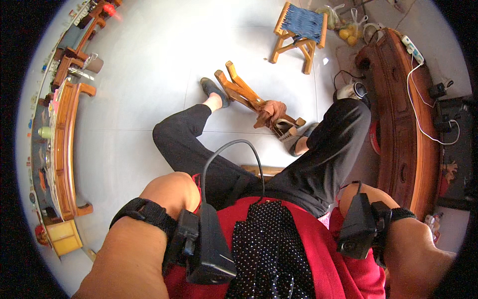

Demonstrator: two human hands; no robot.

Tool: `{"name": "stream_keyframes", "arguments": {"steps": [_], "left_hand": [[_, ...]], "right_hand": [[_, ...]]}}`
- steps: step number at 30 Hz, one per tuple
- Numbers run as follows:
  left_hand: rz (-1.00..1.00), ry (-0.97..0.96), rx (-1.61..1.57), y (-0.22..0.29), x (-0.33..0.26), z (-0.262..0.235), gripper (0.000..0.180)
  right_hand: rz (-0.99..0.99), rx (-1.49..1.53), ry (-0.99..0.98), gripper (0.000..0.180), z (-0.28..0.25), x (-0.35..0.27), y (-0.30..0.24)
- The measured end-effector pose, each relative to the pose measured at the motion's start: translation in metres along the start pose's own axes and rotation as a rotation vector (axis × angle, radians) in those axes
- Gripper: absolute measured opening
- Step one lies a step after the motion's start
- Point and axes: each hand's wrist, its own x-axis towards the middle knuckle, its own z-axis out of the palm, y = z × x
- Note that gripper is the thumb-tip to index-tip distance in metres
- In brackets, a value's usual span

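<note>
My left arm [129, 259] comes up from the lower left edge, with a black strap and a black box on it. Past the strap, rounded bare skin bends toward my lap; no fingers of my left hand show. On the right, my right arm [418, 244] carries a similar strap and box, and its fingers are hidden too. Between the arms lie a red garment [308, 244] and a black cloth with white dots [271, 249]. Whether either hand touches the dotted cloth cannot be seen. A black cable [234, 143] loops up from the left box.
Between my feet a wooden folding frame [239, 89] lies on the pale floor, a brown cloth [271, 112] bunched on it. Farther off stands a stool with a blue woven seat [303, 24]. A dark wooden cabinet [398, 134] flanks the right, near a metal kettle [351, 91]. Wooden furniture [64, 139] lines the left.
</note>
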Motion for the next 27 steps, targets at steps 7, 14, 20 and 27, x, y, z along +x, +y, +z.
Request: {"name": "stream_keyframes", "arguments": {"steps": [7,14,20,27], "left_hand": [[-0.006,0.017,0.019,0.001,0.001,-0.003,0.047],[0.126,0.175,0.062,0.002,0.007,-0.025,0.048],[-0.506,0.655,0.250,-0.122,-0.043,-0.054,0.049],[-1.350,-0.197,0.404,-0.314,-0.227,0.052,0.078]], "right_hand": [[0.018,-0.009,0.008,0.062,0.003,-0.001,0.004],[0.015,-0.010,0.012,0.061,0.009,-0.001,0.030],[0.243,-0.299,0.203,0.060,-0.024,-0.027,0.109],[1.260,-0.916,-0.838,0.079,-0.057,-0.182,0.225]]}}
